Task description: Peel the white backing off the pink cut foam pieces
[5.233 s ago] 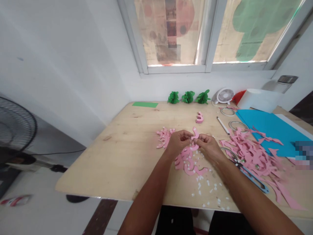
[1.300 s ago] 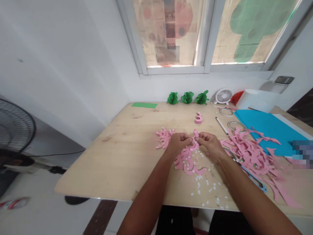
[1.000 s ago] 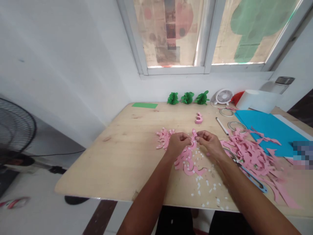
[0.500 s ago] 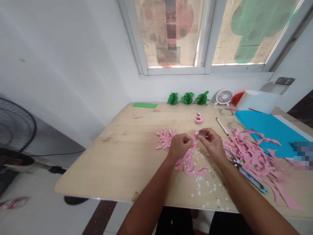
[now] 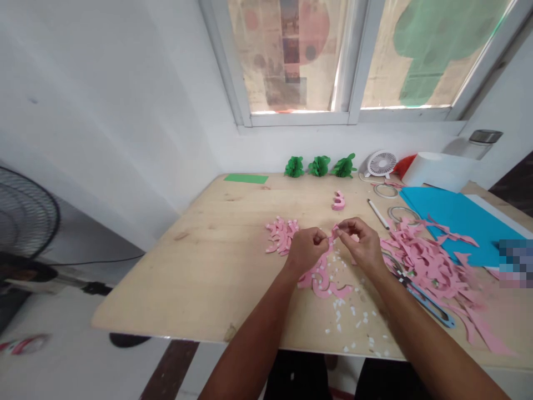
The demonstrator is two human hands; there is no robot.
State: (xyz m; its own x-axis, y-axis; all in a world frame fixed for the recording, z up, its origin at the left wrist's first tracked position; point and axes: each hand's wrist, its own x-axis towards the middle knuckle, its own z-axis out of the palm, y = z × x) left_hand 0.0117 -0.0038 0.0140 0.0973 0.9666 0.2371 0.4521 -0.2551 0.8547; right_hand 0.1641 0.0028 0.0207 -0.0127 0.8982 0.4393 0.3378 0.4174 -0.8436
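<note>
My right hand is closed in a pinch on a small curved pink paper piece. Just to its left, my left hand has its fingers pressed together beside that piece; what they pinch is hidden. Beneath and in front of the hands lie more curved pink paper pieces with small white patches on them. Tiny white scraps are scattered over the tabletop near me. Left of my left hand is a pile of pink pieces with white tips.
Scissors with blue handles lie by pink offcuts on the right. Behind are a pen, tape rings, blue sheets, a pink stacked shape, green paper shapes, a green strip and a small fan.
The white patch on top of the pink piece in my right hand no longer shows, and its tip sits tighter against my right fingers. Both hands have hardly moved.
</note>
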